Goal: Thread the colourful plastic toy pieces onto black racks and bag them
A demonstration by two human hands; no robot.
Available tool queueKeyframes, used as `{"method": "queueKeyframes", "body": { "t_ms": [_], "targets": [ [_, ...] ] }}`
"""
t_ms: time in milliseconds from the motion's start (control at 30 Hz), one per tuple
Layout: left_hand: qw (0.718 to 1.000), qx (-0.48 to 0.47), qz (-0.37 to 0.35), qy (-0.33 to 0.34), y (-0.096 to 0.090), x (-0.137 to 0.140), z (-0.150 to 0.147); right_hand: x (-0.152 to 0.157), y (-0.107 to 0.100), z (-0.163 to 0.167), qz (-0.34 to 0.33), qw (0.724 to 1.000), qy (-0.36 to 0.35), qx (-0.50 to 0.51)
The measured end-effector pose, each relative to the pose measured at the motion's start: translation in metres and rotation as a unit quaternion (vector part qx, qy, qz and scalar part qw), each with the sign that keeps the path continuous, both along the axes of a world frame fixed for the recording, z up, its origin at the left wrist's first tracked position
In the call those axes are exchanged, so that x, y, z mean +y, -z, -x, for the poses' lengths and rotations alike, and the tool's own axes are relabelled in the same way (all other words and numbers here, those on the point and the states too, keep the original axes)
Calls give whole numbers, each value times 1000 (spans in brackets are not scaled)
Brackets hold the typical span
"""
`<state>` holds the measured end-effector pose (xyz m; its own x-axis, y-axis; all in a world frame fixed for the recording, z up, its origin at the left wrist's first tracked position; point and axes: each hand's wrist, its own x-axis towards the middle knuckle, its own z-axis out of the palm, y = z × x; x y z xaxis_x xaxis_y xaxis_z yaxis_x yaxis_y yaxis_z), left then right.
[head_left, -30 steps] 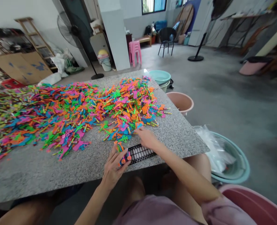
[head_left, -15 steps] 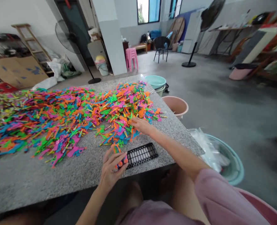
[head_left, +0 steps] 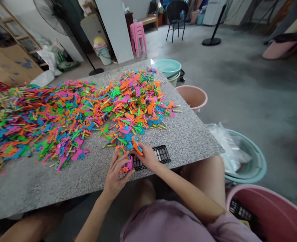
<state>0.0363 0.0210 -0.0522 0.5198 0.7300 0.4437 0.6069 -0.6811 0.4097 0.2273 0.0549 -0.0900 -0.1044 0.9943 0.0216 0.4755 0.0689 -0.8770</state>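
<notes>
My left hand [head_left: 116,174] is closed around several small plastic toys [head_left: 125,164], orange and pink ones among them, at the left end of a black lattice basket [head_left: 163,154]. Between finger and thumb, my right hand [head_left: 148,157] grips an orange plastic toy [head_left: 136,146], with blue plastic beside it. That hand hangs over the basket and hides its middle. Just beyond both hands begins a large pile of similar toys [head_left: 128,101] in orange, green, pink and blue, many with yellow sticks. Their exact kind is too small to tell, though some look pistol-shaped.
The speckled stone table [head_left: 188,141] ends close to my lap. Along its right side stand a turquoise basin [head_left: 167,67], a peach tub [head_left: 205,99], a basin with clear plastic bags [head_left: 235,151] and a large pink tub [head_left: 276,195]. Another person's leg [head_left: 35,225] shows at lower left.
My right hand has come back from the pile to the basket with an orange toy in it. My left hand stays at the basket's left end. The view has tilted down.
</notes>
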Motion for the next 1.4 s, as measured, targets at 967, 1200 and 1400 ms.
{"method": "queueKeyframes", "body": {
  "t_ms": [967, 1200, 1400],
  "targets": [
    [996, 18, -84, -14, 2, 5, 1, 43, -13, 18, -49, 949, -227, -215],
    [997, 29, -59, 29, -2, 8, 6, 30, -11, -5, -119, 971, -78, -192],
    [997, 39, -62, 30, -3, 7, 5, 52, -26, -41, -10, 983, 39, -178]
  ]
}}
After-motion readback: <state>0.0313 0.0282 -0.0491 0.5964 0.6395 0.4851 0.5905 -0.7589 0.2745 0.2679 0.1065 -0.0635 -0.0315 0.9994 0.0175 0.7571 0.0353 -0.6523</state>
